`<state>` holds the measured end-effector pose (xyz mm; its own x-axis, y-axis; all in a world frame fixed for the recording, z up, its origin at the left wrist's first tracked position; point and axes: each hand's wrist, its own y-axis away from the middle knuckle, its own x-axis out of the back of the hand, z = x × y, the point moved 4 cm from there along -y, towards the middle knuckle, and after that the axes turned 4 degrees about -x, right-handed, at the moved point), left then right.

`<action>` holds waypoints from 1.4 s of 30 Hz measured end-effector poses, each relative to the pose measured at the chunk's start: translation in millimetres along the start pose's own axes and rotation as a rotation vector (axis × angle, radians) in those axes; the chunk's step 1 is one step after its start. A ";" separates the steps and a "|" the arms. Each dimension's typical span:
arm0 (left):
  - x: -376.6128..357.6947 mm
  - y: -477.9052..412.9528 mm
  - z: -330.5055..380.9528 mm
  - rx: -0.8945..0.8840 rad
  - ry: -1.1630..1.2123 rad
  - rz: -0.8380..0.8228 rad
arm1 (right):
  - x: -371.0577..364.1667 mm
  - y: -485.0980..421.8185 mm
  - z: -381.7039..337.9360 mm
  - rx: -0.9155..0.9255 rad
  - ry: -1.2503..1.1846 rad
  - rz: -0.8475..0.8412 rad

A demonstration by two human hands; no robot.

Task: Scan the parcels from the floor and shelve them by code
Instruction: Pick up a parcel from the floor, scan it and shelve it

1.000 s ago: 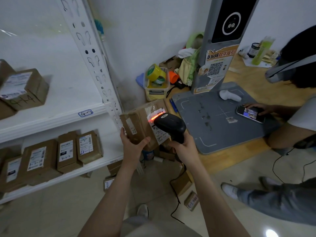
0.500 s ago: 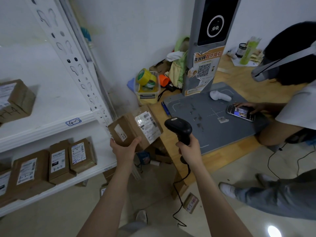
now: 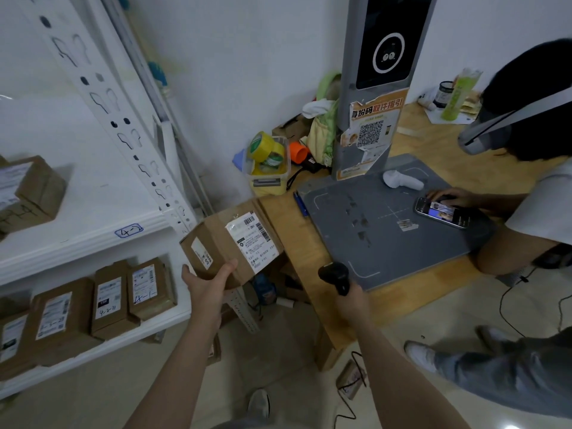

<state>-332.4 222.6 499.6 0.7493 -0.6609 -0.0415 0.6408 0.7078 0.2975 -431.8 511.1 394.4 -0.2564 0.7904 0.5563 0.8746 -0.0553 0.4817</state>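
The right hand [image 3: 351, 300] is lowering its gripped scanner [image 3: 335, 274] away from the parcel [image 3: 229, 243]. The left hand [image 3: 205, 284] is grasping it near shelf tag [image 3: 129, 231] "4-2".

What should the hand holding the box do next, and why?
Probably swing the box left toward the white shelf. The left hand grips it beside that shelf, while the right hand holds the scanner low, away from the label, so scanning seems finished.

the parcel [image 3: 230, 243] sits between the shelf [image 3: 93, 230] at left and the table [image 3: 309, 261] at right, perhaps touching neither.
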 end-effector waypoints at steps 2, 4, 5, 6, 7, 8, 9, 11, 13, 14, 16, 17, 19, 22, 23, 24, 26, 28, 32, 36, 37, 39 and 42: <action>3.4 2.2 1.2 -0.004 -0.002 0.008 | -6.2 -1.4 5.0 0.002 0.005 0.000; 7.9 2.1 -0.9 -0.001 0.006 0.021 | -11.5 -2.8 7.7 0.002 0.001 0.012; 9.9 1.5 -3.4 0.002 0.009 0.028 | -13.7 -4.2 9.1 0.005 0.011 0.016; 11.1 1.5 -5.2 0.006 0.013 0.031 | -15.2 -5.3 9.6 0.004 0.025 0.017; 11.4 2.7 -5.7 0.007 0.018 0.029 | -16.3 -6.3 10.2 0.002 0.041 0.013; 11.6 4.8 -6.0 0.008 0.022 0.027 | -16.8 -6.6 10.8 -0.005 0.055 0.012; 11.7 6.9 -5.8 0.009 0.025 0.025 | -16.9 -6.8 11.4 -0.008 0.066 0.016; 14.1 11.3 -5.8 0.013 0.026 0.026 | -16.5 -7.0 11.9 -0.006 0.096 0.037; 18.2 14.4 -6.5 0.016 0.028 0.037 | -16.9 -6.6 12.7 -0.011 0.160 0.056; 20.2 16.3 -6.3 0.015 0.029 0.045 | -17.1 -5.4 12.0 -0.017 0.190 0.062; 24.0 19.4 -6.1 0.017 0.037 0.059 | -17.7 -3.3 10.9 -0.032 0.238 0.075; 25.9 20.9 -5.9 0.017 0.045 0.064 | -17.8 -2.7 10.8 -0.036 0.259 0.086; 29.4 25.3 -4.8 0.018 0.065 0.069 | -17.8 1.3 7.6 -0.039 0.293 0.117; 36.8 30.7 -4.7 0.015 0.083 0.083 | -16.1 13.1 -3.2 -0.039 0.280 0.194; 39.7 32.4 -4.3 0.018 0.091 0.089 | -15.4 18.3 -9.3 -0.025 0.266 0.233; 42.4 33.9 -3.7 0.023 0.100 0.098 | -14.2 24.4 -17.6 0.006 0.247 0.280; 48.2 35.8 0.1 0.033 0.124 0.109 | -12.1 39.3 -42.3 0.121 0.179 0.364; 56.2 36.3 6.4 0.030 0.148 0.102 | -15.1 54.2 -74.2 0.247 0.072 0.368; 84.3 32.4 31.7 -0.020 0.197 0.091 | -38.4 91.2 -148.4 0.459 -0.237 0.068; 121.6 26.0 58.2 -0.081 0.259 0.071 | -72.4 138.3 -218.8 0.673 -0.371 -0.336; 131.4 26.1 64.7 -0.094 0.278 0.065 | -82.8 149.4 -233.9 0.692 -0.386 -0.440; 151.1 27.7 79.5 -0.115 0.261 0.046 | -105.5 171.9 -260.6 0.668 -0.422 -0.648; 184.2 21.7 97.4 -0.142 0.232 0.046 | -139.8 195.0 -290.3 0.624 -0.440 -0.819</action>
<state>-196.7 91.8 591.3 0.7861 -0.5637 -0.2535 0.6096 0.7747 0.1679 -344.8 212.7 607.3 -0.7897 0.6015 -0.1207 0.5932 0.7988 0.1000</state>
